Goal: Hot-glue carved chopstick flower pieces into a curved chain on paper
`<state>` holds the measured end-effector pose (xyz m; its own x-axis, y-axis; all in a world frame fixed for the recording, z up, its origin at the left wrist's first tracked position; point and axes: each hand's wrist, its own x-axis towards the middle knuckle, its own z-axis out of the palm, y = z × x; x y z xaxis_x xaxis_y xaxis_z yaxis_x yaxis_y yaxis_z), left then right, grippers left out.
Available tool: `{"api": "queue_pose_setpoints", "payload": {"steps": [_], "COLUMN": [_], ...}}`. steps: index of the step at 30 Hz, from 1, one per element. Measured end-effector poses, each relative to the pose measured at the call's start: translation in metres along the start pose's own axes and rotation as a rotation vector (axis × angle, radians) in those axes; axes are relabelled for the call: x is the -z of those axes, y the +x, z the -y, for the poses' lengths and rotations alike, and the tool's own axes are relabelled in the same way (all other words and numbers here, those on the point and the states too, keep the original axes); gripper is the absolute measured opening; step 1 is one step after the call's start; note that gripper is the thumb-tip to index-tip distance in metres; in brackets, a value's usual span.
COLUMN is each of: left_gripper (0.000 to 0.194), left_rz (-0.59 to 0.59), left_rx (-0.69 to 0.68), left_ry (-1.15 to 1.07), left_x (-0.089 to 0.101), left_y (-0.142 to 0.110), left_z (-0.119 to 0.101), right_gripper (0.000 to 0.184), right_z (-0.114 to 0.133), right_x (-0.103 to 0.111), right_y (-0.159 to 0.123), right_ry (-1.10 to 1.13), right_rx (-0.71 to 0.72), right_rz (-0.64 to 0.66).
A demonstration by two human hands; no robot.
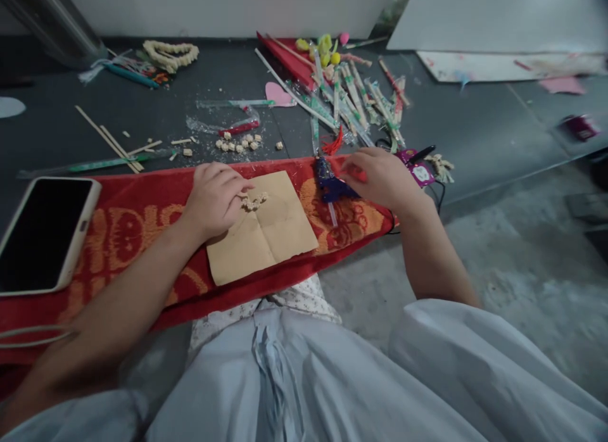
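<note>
My left hand (215, 198) rests curled on a tan sheet of paper (270, 236), its fingertips against a small cluster of pale wooden bits (254, 202). My right hand (380, 176) is closed over a dark blue object (332, 185) with a red part, at the right end of a red patterned towel (142, 239). The towel lies across a dark platform edge in front of my lap.
A phone (42, 233) lies screen-up on the towel's left end. Behind are loose wooden sticks (114, 144), cut pale pieces (237, 143), a pile of wrapped sticks (351, 100), a pink heart (279, 95), a pale braided ring (171, 52) and white boards (498, 24).
</note>
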<state>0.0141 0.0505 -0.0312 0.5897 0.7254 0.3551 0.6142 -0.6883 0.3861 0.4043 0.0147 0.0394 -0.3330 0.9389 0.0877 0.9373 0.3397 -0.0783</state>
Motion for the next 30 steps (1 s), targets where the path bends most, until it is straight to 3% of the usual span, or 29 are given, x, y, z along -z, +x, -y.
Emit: {"api": "queue_pose_setpoints", "payload": {"steps": [7, 12, 17, 24, 30], "left_gripper": [0.032, 0.029, 0.028, 0.030, 0.033], "left_rz": [-0.068, -0.101, -0.099, -0.121, -0.130], "left_rx": [-0.013, -0.009, -0.023, -0.007, -0.004], "left_ry": [-0.035, -0.038, -0.021, -0.006, -0.015], "left_x": [-0.004, -0.005, -0.004, -0.006, -0.013], "left_y": [0.003, 0.004, 0.004, 0.004, 0.003], "left_z": [0.001, 0.000, -0.001, -0.001, -0.003], "right_gripper": [0.031, 0.033, 0.034, 0.041, 0.045], "right_z": [-0.004, 0.007, 0.034, 0.079, 0.087], "right_x": [-0.015, -0.008, 0.004, -0.007, -0.018], "right_y": [-0.020, -0.013, 0.034, 0.123, 0.160], "right_ry": [-0.019, -0.058, -0.098, -0.179, -0.185], "right_rx": [-0.012, 0.019, 0.100, 0.107, 0.015], "right_rz": [0.010, 0.037, 0.063, 0.144, 0.193]}}
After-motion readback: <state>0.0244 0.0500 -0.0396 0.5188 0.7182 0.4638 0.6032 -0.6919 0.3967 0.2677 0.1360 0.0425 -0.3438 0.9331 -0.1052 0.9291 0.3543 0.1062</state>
